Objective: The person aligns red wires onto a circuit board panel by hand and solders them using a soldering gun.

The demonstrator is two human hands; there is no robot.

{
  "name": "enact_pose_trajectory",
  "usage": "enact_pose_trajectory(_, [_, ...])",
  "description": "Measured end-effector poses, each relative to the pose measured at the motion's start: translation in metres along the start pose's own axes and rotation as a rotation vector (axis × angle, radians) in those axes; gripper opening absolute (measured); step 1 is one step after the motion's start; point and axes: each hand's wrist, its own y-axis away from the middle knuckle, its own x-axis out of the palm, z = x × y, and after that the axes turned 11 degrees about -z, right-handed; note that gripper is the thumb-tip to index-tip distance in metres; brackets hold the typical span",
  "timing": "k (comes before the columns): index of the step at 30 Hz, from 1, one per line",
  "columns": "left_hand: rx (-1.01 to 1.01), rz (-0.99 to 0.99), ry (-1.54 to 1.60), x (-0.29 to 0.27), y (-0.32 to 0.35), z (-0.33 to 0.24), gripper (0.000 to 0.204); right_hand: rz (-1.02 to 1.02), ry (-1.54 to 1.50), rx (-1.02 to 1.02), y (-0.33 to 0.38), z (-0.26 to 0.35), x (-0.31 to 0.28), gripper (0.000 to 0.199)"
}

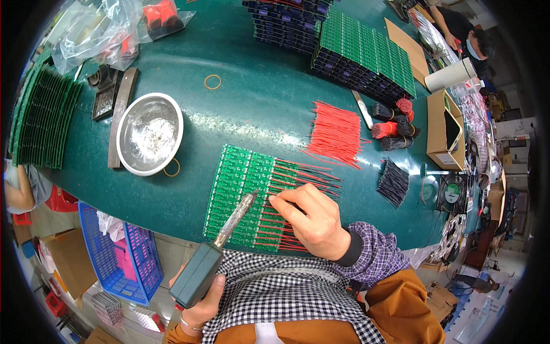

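My left hand (205, 307) is closed around the dark green body of a soldering gun (197, 276). The gun's metal barrel slants up over a green circuit board panel (232, 186), its tip near the middle. The panel lies flat at the table's near edge, divided into rows of small boards. Red and black wires (282, 228) run rightward from its right part. Over these wires, my right hand (316, 222) pinches a thin wire at the panel, thumb and forefinger together close to the gun's tip. The fingers partly hide the wire.
Loose red wires (335, 133) and black wires (393, 182) lie to the right, near bundled wires (395, 127). Stacked circuit boards (366, 51) stand at the back. A white-rimmed metal bowl (178, 129) sits left beside a metal bar (117, 132). A blue basket (94, 246) stands below the table.
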Motion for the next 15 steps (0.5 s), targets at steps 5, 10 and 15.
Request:
enact_pose_trajectory(5, [-0.010, 0.047, -0.047, -0.0030, -0.0008, 0.0009, 0.026, 0.023, 0.008, 0.009, -0.0009, 0.0004, -0.0013, 0.037])
enact_pose_trajectory(10, [-0.007, 0.062, -0.073, -0.0032, 0.0003, 0.0059, 0.027, 0.031, 0.014, 0.005, -0.0010, 0.0001, -0.0004, 0.037])
enact_pose_trajectory(15, [0.019, 0.057, -0.063, -0.0005, -0.0019, 0.0041, 0.027, 0.034, 0.018, 0.005, -0.0014, -0.0007, -0.0002, 0.036])
